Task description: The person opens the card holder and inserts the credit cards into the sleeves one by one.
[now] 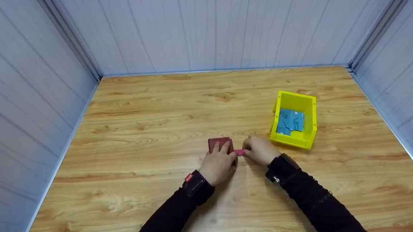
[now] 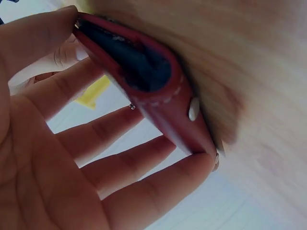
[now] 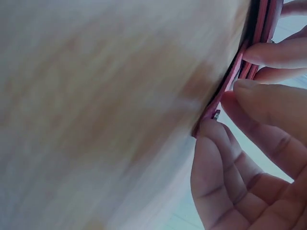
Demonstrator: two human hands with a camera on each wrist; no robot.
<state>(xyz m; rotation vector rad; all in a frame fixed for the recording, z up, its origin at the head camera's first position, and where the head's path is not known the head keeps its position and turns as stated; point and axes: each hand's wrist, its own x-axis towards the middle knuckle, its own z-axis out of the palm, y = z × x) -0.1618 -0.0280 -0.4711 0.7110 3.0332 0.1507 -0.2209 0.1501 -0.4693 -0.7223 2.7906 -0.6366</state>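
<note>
Black sleeves [image 1: 318, 200] cross the bottom. Left grip [image 1: 218, 166] holds the red wallet [image 2: 168, 114], likely keeping it still; right grip [image 1: 261, 150] pinches its strap [image 1: 238, 152].

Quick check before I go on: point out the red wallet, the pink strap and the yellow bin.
Red wallet [image 2: 173, 119], left wrist view: outer side, beside the stitched opening.
Pink strap [image 1: 238, 152], head view: middle of its visible stretch.
Yellow bin [image 1: 291, 140], head view: near wall.

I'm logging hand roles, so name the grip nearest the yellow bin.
The person's right grip, holding the pink strap, is nearest the yellow bin; the left grip holds the dark red pouch, farther away.
</note>
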